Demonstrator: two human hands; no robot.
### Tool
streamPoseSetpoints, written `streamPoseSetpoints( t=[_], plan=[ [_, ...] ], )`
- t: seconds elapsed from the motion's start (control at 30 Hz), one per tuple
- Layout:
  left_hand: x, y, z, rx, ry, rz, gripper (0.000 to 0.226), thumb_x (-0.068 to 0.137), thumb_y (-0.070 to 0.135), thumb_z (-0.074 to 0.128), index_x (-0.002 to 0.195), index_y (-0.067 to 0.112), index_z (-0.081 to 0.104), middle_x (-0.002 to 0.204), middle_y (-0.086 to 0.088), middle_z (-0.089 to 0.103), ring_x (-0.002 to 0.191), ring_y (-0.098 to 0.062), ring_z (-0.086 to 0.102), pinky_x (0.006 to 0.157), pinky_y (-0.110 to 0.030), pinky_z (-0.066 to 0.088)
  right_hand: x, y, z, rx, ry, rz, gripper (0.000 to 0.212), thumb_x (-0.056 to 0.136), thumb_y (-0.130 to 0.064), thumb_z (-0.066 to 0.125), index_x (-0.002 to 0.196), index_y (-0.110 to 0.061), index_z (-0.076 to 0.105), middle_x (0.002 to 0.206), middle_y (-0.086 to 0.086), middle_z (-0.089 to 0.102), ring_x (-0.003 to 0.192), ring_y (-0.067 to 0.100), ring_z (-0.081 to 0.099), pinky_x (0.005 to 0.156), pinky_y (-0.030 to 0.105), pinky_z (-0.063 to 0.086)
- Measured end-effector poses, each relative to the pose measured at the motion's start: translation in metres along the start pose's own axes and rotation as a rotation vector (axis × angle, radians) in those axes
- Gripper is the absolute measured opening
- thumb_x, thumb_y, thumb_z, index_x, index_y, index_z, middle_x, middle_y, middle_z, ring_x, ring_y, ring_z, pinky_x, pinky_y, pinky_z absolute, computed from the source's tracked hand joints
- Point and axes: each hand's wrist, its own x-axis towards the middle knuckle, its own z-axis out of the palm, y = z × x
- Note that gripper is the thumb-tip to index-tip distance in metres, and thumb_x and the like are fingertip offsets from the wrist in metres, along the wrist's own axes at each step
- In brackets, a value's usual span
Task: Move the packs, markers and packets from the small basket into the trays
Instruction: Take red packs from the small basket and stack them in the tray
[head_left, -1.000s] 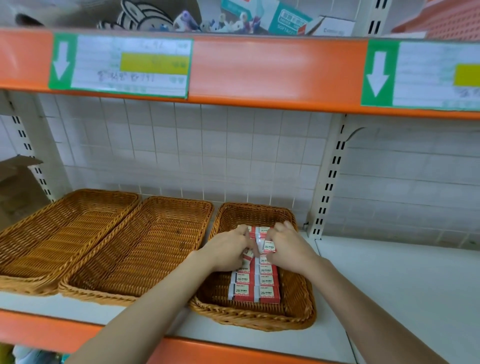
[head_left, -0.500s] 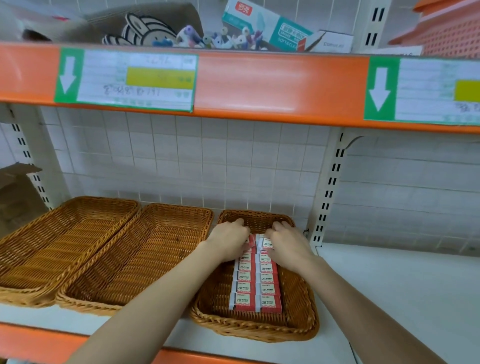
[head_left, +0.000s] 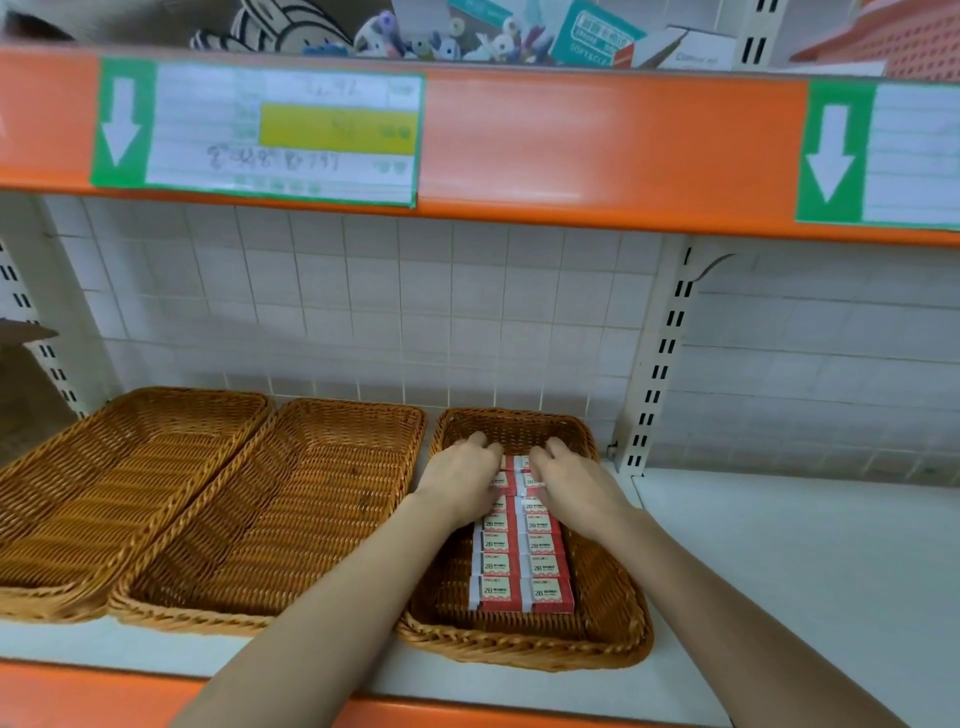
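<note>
On the white shelf (head_left: 779, 561), both hands' grips, left hand (head_left: 464, 475) and right hand (head_left: 570, 480), are pressing packs (head_left: 522, 551) filling the right tray (head_left: 608, 644); trays left of it are lying bare.

One head view (close) looks forward and down at the shelf (head_left: 779, 561).

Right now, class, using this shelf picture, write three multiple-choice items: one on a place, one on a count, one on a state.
1. Where do the red packs lie?
A. rightmost wicker tray
B. middle tray
C. bare shelf

2. How many wicker trays stand on the shelf?
A. two
B. three
C. five

3. What do both hands do?
A. hang idle
B. rest on the packs' far end
C. lift a tray

Key: 1 A, the packs fill the rightmost tray. 2 B, three stand side by side. 3 B, the left hand and right hand lie on the far packs.
</note>
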Motion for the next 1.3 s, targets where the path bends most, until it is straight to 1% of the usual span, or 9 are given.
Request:
streamPoseSetpoints(
  t=[0.17, 0.4, 0.5, 0.57, 0.63, 0.7, 0.8, 0.93, 1.3],
  plan=[
    [0.001, -0.001, 0.002, 0.032, 0.024, 0.057, 0.025, 0.093, 0.020, 0.055, 0.116, 0.010, 0.055, 0.118, -0.008, 0.052, 0.114, -0.024, 0.048, 0.091, -0.034, 0.046, 0.000, -0.002, -0.002, -0.032, -0.022, -0.004, 0.020, 0.098, -0.019, 0.046, 0.116, -0.012, 0.050, 0.118, 0.006, 0.050, 0.098, 0.024, 0.058, 0.075, 0.034, 0.047],
    [-0.002, 0.000, 0.000, 0.031, -0.014, 0.092, 0.028, 0.094, 0.019, 0.053, 0.119, 0.008, 0.055, 0.118, -0.009, 0.053, 0.113, -0.025, 0.050, 0.091, -0.034, 0.047, -0.005, -0.008, -0.008, -0.115, -0.031, -0.012, 0.022, 0.101, -0.020, 0.040, 0.115, -0.011, 0.054, 0.112, 0.006, 0.055, 0.095, 0.024, 0.060, 0.064, 0.032, 0.041],
    [-0.010, 0.004, -0.007, 0.031, -0.079, 0.071, 0.032, 0.096, 0.025, 0.050, 0.123, 0.008, 0.053, 0.120, -0.010, 0.051, 0.114, -0.024, 0.047, 0.094, -0.035, 0.045, -0.016, -0.011, -0.014, -0.149, -0.065, -0.023, 0.028, 0.102, -0.025, 0.039, 0.119, -0.012, 0.056, 0.116, 0.006, 0.056, 0.105, 0.024, 0.056, 0.081, 0.035, 0.046],
    [-0.018, 0.010, -0.010, 0.066, -0.151, 0.042, 0.038, 0.097, 0.029, 0.048, 0.129, 0.008, 0.050, 0.125, -0.010, 0.049, 0.119, -0.025, 0.044, 0.098, -0.037, 0.042, -0.025, -0.010, -0.018, -0.219, -0.112, -0.039, 0.034, 0.101, -0.027, 0.038, 0.128, -0.015, 0.055, 0.125, 0.005, 0.055, 0.115, 0.022, 0.047, 0.098, 0.038, 0.038],
    [-0.027, 0.016, -0.013, 0.137, -0.209, 0.007, 0.044, 0.099, 0.032, 0.043, 0.137, 0.009, 0.044, 0.137, -0.012, 0.044, 0.129, -0.028, 0.038, 0.107, -0.040, 0.035, -0.036, -0.008, -0.022, -0.234, -0.169, -0.036, 0.043, 0.102, -0.033, 0.036, 0.141, -0.019, 0.046, 0.138, 0.003, 0.047, 0.125, 0.021, 0.038, 0.107, 0.040, 0.027],
    [-0.033, 0.021, -0.014, 0.136, -0.274, -0.039, 0.055, 0.099, 0.032, 0.042, 0.147, 0.010, 0.029, 0.153, -0.014, 0.027, 0.143, -0.031, 0.020, 0.117, -0.044, 0.020, -0.046, -0.006, -0.025, -0.178, -0.215, -0.023, 0.051, 0.101, -0.043, 0.033, 0.149, -0.023, 0.033, 0.150, 0.001, 0.035, 0.136, 0.021, 0.027, 0.112, 0.043, 0.019],
    [-0.048, 0.040, -0.020, 0.079, -0.346, -0.097, 0.066, 0.101, 0.038, 0.037, 0.154, 0.011, 0.008, 0.161, -0.012, 0.001, 0.148, -0.030, -0.002, 0.119, -0.046, 0.004, -0.072, -0.001, -0.033, -0.065, -0.261, -0.010, 0.062, 0.100, -0.054, 0.027, 0.154, -0.027, 0.015, 0.161, -0.003, 0.013, 0.147, 0.020, 0.009, 0.118, 0.046, 0.008],
    [-0.077, 0.075, -0.031, 0.070, -0.337, -0.152, 0.068, 0.102, 0.048, 0.022, 0.154, 0.012, -0.003, 0.160, -0.011, -0.010, 0.147, -0.029, -0.011, 0.119, -0.046, -0.001, -0.113, 0.007, -0.047, 0.020, -0.319, 0.019, 0.072, 0.097, -0.062, 0.020, 0.155, -0.026, -0.005, 0.162, -0.003, -0.009, 0.149, 0.018, -0.008, 0.120, 0.051, 0.000],
    [-0.118, 0.198, -0.035, 0.047, -0.322, -0.136, 0.073, 0.100, 0.055, 0.021, 0.152, 0.015, -0.011, 0.158, -0.006, -0.022, 0.146, -0.027, -0.019, 0.120, -0.045, -0.006, -0.233, 0.069, -0.068, 0.087, -0.318, 0.102, 0.069, 0.099, -0.058, 0.019, 0.153, -0.029, -0.013, 0.160, -0.002, -0.021, 0.148, 0.018, -0.017, 0.119, 0.050, -0.004]
  ],
)
